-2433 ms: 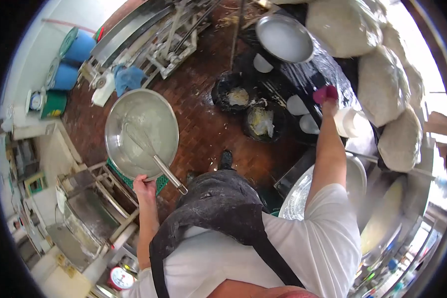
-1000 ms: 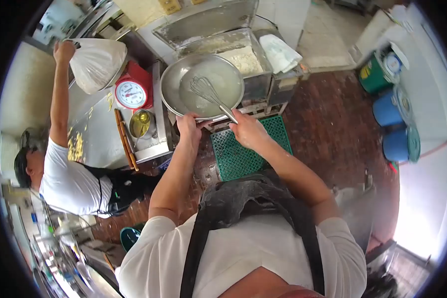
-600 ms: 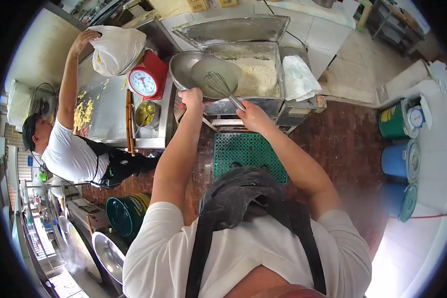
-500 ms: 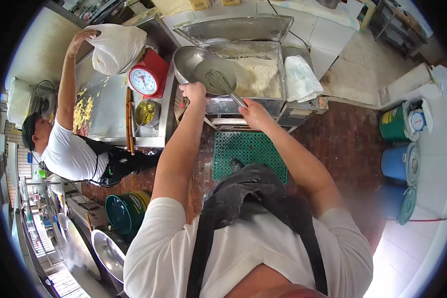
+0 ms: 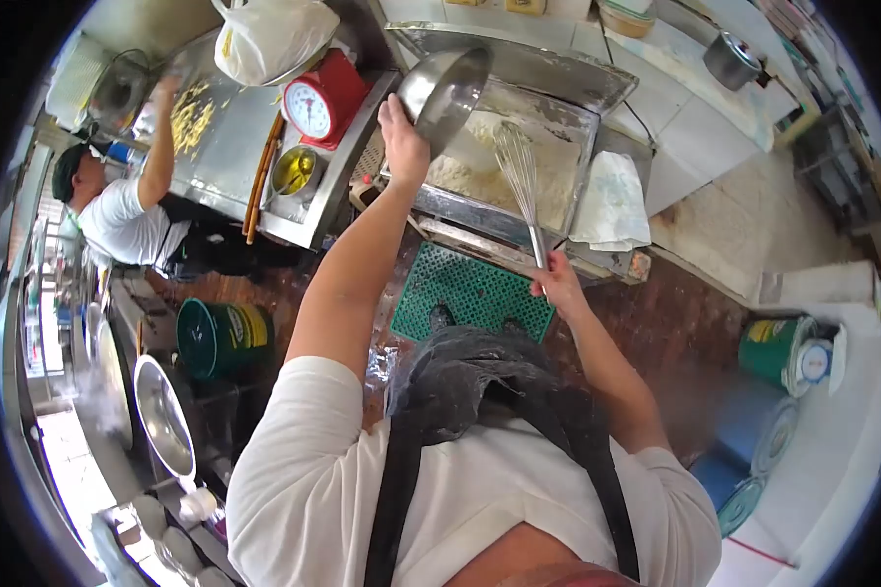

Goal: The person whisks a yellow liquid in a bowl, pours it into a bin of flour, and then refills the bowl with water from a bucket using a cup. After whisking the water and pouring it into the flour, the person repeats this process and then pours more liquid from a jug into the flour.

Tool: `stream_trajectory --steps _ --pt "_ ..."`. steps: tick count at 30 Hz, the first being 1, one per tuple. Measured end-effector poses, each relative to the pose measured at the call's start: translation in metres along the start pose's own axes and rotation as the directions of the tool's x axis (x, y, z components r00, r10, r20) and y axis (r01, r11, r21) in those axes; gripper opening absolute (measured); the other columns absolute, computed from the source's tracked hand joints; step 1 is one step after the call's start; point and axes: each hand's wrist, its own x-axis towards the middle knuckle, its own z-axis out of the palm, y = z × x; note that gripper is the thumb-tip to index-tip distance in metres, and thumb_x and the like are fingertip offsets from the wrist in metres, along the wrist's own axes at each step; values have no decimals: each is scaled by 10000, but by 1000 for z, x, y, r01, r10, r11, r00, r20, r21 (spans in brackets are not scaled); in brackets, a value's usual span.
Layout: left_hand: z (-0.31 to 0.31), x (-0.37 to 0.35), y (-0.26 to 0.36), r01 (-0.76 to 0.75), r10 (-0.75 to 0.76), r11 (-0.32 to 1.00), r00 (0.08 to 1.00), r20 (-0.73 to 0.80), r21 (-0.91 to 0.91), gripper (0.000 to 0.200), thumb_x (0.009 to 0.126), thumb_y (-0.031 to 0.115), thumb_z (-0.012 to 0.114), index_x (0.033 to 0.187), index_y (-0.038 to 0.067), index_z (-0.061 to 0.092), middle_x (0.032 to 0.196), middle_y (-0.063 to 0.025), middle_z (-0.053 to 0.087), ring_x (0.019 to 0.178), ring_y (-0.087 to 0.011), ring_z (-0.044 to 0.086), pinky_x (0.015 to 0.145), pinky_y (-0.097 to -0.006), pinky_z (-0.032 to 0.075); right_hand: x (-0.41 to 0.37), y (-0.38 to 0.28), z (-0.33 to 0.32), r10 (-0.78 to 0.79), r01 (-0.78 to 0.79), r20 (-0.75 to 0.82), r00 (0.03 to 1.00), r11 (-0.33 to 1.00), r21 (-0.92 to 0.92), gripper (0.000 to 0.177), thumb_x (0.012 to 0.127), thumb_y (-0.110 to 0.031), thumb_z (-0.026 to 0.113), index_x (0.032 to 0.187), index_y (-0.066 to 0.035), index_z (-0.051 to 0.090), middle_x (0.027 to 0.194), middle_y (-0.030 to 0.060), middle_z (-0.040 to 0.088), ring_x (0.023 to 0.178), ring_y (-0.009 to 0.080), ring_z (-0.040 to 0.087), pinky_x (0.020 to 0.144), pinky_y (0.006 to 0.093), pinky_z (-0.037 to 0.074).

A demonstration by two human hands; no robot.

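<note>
My left hand (image 5: 403,147) grips the side of a steel mixing bowl (image 5: 444,93), which is tipped up on its edge over a flour bin. Pale flour (image 5: 489,166) lies inside the open metal bin (image 5: 582,127), below the bowl. In my right hand (image 5: 560,281) is the handle of a wire whisk (image 5: 521,181), its wires pointing up and away from me over the flour. Bowl and whisk are apart. How far the left fingers reach round the rim is partly hidden.
Left of the bin stand a red scale (image 5: 321,103) with a white bag (image 5: 269,39) and a small pot of yellow liquid (image 5: 298,174). A co-worker (image 5: 127,205) is at the steel counter. A paper sack (image 5: 612,201) lies right of the bin; a green mat (image 5: 460,284) is underfoot.
The bowl has gone from upright to tipped on its side. The whisk has left the bowl and moved right. The co-worker's hand has let go of the white bag.
</note>
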Motion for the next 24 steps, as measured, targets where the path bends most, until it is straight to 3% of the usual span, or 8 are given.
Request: stream_trajectory --steps 1,3,8,14,17,19,21,24 --pt "0 0 11 16 -15 1000 1000 20 -24 614 894 -6 420 1495 -40 299 1519 -327 298 1418 -473 295 1175 -450 273 1 6 -13 8 -8 19 1000 1000 1 412 966 -347 598 1209 -23 521 998 237 675 847 420 672 747 496 521" --pt "3 -4 21 -20 17 998 998 53 65 603 909 -1 415 1501 -25 303 1535 -317 292 1431 -462 286 1182 -459 264 2 12 -38 -291 162 -119 949 778 -607 385 967 -369 594 1147 -38 515 969 244 675 816 459 663 702 516 514" --pt "-18 -20 48 -29 24 995 998 55 98 596 923 -14 457 1504 30 331 1539 -303 293 1412 -465 321 1172 -466 289 -27 -22 -69 -396 219 -151 906 742 -634 431 990 -451 549 1163 -63 480 871 264 663 839 506 636 691 563 491" --pt "-62 -74 15 227 -233 973 938 -256 -53 767 734 -139 452 1484 -49 318 1472 -290 367 1406 -431 319 1186 -432 253 -18 32 -99 -324 189 -34 945 631 -752 388 1003 -404 527 1131 -42 466 899 285 657 900 515 621 750 580 480" --pt "-94 -138 -30 433 -482 876 798 -361 -213 762 733 -155 424 1478 -31 324 1430 -236 437 1362 -371 405 1147 -420 320 -34 -9 -73 -343 315 123 931 589 -744 386 997 -404 538 1069 -30 477 923 288 647 930 509 610 766 564 470" --pt "-157 -166 14 488 -749 579 634 -191 -652 666 800 -136 445 1446 9 369 1373 -176 510 1266 -292 514 1068 -388 422 -45 -31 -42 -258 310 184 948 635 -708 409 995 -435 539 1081 -37 498 946 288 630 905 505 605 748 545 463" --pt "-194 -231 -23 547 -856 472 472 -212 -692 494 917 -15 537 1391 51 413 1301 -132 560 1176 -230 574 999 -338 479 -45 -24 -6 -345 480 335 877 576 -662 421 1001 -449 529 1094 -39 513 910 278 620 861 505 597 729 532 455" --pt "-262 -354 -71 501 -920 368 319 -228 -783 567 760 -114 475 1310 23 460 1190 -113 595 1010 -202 601 803 -306 505 -51 -21 77 -244 585 569 786 593 -554 413 1018 -433 505 1049 -23 534 899 243 621 847 426 606 763 476 461"
